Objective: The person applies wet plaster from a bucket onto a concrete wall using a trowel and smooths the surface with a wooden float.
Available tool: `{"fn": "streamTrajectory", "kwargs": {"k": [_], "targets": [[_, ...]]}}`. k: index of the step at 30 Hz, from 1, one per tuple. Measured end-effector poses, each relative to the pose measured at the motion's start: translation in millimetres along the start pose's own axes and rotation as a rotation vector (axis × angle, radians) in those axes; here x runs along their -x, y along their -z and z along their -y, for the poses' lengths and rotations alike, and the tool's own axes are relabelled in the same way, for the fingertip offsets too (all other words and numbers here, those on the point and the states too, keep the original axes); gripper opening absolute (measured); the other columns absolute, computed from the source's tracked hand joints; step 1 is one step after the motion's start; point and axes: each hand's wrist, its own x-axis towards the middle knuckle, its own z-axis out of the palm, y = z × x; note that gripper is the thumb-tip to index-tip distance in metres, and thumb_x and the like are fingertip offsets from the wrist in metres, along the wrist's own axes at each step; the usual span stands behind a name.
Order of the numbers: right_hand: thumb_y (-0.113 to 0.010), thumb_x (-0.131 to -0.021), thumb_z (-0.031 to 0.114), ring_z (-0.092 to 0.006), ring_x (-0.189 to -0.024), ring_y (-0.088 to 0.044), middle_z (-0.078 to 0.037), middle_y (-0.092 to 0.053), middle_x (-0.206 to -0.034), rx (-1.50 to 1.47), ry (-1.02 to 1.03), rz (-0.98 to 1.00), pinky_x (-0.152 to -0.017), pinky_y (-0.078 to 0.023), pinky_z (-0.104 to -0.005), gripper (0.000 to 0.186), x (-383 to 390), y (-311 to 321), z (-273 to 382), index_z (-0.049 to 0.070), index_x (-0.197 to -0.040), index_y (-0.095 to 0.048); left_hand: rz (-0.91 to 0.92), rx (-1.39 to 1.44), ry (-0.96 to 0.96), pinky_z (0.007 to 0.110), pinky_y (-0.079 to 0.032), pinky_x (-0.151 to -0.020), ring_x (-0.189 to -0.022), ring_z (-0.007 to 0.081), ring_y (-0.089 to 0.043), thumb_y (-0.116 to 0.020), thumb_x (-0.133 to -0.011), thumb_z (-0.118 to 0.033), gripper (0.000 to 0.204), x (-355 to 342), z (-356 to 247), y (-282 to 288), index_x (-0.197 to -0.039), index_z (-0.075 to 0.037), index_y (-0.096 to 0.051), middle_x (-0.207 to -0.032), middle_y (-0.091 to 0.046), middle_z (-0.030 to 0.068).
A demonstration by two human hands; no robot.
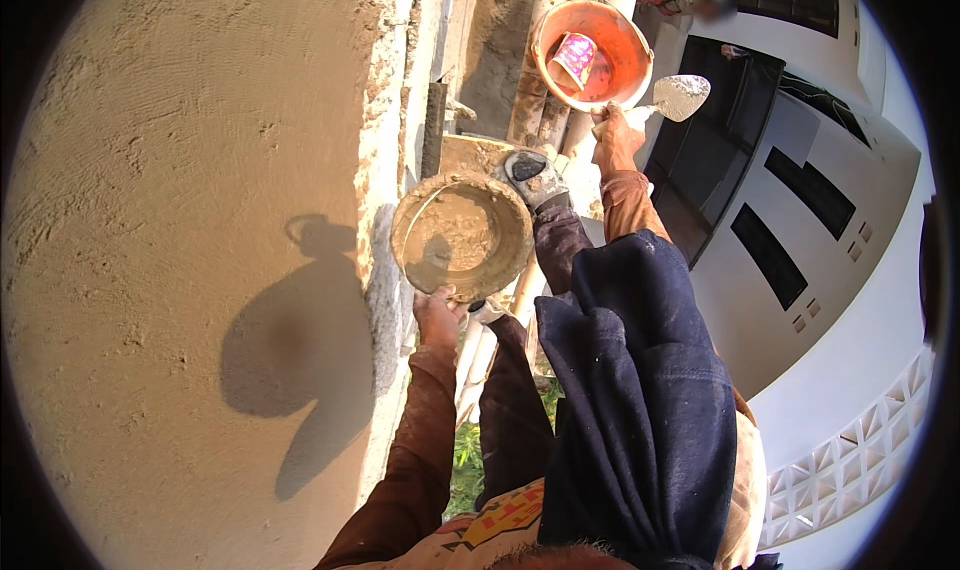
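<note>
My left hand (440, 318) grips mortar bucket (521, 232) rim; right hand (618, 142) holds trowel (683, 97) beyond mortar bucket, rightward. Best keep 1 level, 1 clear of orange bucket (626, 54).

Bucket (514, 245): round, grimy, mouth up, brown mix (458, 232) inside; just right of plastered wall (180, 210). Trowel (682, 98): blade pale-smeared, farther right, well apart from wall.
</note>
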Motion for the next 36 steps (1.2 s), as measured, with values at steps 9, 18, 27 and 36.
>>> {"fn": "streamTrajectory", "kwargs": {"k": [9,18,27,36], "targets": [[-0.076,-0.081,0.009,-0.0282,-0.078,-0.066,-0.016,-0.066,-0.091,0.402,0.289,-0.186,-0.07,-0.052,-0.0405,0.036,-11.7,38.5,-4.5,-0.005,-0.107,-0.056,0.065,-0.098,-0.052,0.048,-0.054,-0.087,-0.103,0.0316,-0.062,-0.066,-0.086,-0.002,0.045,18.7,-1.1,-32.4,-0.126,-0.015,-0.051,-0.119,-0.059,0.009],[-0.07,-0.089,0.002,-0.0222,-0.088,-0.066,-0.011,-0.063,-0.102,-0.153,-0.224,0.216,-0.069,-0.059,-0.0375,0.037,55.7,-47.5,23.0,0.002,-0.122,-0.053,0.006,-0.041,-0.036,0.041,-0.058,-0.085,-0.103,0.0288,-0.066,-0.063,-0.086,0.0,0.049,4.8,2.4,-23.6,-0.132,-0.013,-0.052,-0.12,-0.063,0.0091],[-0.064,-0.095,0.01,-0.0357,-0.101,-0.066,-0.016,-0.063,-0.114,-0.418,-0.745,0.171,-0.083,-0.062,-0.0569,0.034,-22.8,-93.7,-8.6,0.003,-0.125,-0.05,0.05,0.056,0.0,0.054,-0.055,-0.097,-0.114,0.0354,-0.063,-0.058,-0.089,0.004,0.053,-4.2,8.6,-24.7,-0.138,-0.013,-0.046,-0.125,-0.059,0.0148],[-0.063,-0.099,0.019,-0.032,-0.092,-0.066,-0.015,-0.064,-0.104,-0.542,-0.652,-0.024,-0.088,-0.059,-0.0537,0.029,-36.8,-101.3,-4.7,-0.001,-0.117,-0.051,0.052,0.017,0.025,0.053,-0.056,-0.095,-0.115,0.0363,-0.062,-0.059,-0.089,0.005,0.058,-3.9,13.5,-43.0,-0.141,-0.016,-0.042,-0.131,-0.057,0.0162]]}}
